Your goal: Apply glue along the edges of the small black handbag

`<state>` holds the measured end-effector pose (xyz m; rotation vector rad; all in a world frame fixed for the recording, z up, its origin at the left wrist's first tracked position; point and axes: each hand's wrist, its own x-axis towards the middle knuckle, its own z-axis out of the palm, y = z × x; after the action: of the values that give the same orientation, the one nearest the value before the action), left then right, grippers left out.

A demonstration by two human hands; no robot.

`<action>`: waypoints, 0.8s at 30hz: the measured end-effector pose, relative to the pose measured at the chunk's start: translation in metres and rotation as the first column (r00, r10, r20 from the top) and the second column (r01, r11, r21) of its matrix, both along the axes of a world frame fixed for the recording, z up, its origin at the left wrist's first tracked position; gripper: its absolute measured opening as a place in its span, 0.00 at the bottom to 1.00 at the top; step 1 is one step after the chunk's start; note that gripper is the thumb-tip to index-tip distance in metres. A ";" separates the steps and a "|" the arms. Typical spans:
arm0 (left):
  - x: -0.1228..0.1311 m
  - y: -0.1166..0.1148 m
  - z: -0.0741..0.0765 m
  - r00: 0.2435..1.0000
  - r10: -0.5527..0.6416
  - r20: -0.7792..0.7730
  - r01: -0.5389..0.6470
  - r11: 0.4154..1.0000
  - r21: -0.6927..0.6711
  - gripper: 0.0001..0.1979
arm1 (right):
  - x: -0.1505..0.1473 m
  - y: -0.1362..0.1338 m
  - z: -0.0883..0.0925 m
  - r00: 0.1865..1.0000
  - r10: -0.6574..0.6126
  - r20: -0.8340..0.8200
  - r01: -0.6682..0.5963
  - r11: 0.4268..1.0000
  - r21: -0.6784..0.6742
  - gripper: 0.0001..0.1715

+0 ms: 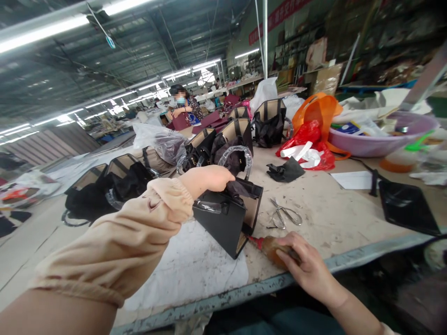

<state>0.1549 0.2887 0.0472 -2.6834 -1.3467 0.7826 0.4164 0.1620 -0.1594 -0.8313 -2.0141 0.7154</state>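
Note:
A black box-shaped handbag point(219, 222) lies on its side on the table, its beige inside showing at the open edge. My left hand point(213, 178), in a beige sleeve cover, reaches across and is closed on the dark cloth at the bag's far end; its fingertips are partly hidden. In my right hand point(303, 260) is a squeeze bottle point(270, 249) of amber liquid, its red nozzle pointing at the bag's near open edge. Just beyond the bottle, a pair of metal scissors point(283, 215) rests on the table.
Several more black bags point(268, 123) stand at the back and left. A black cloth scrap point(285, 170), a red plastic bag point(312, 139), a purple basin point(380, 135) and a black panel point(407, 204) lie to the right. A masked person point(185, 107) sits beyond the table.

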 end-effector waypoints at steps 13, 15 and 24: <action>0.003 0.000 -0.001 1.000 0.005 0.004 -0.005 1.000 -0.002 0.17 | 0.004 0.006 -0.006 0.997 -0.069 -0.040 0.069 0.998 0.004 0.08; 0.004 -0.001 0.000 1.000 0.010 -0.005 -0.010 1.000 -0.003 0.17 | 0.004 0.004 -0.002 0.999 -0.032 -0.007 0.033 0.996 0.077 0.11; 0.005 -0.002 0.002 1.000 0.019 -0.001 -0.019 1.000 -0.005 0.17 | 0.004 -0.005 0.003 0.992 0.066 0.107 -0.084 0.982 0.169 0.15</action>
<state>0.1598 0.2867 0.0495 -2.6778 -1.3734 0.7906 0.4202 0.1575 -0.1560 -0.7047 -2.1734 0.5394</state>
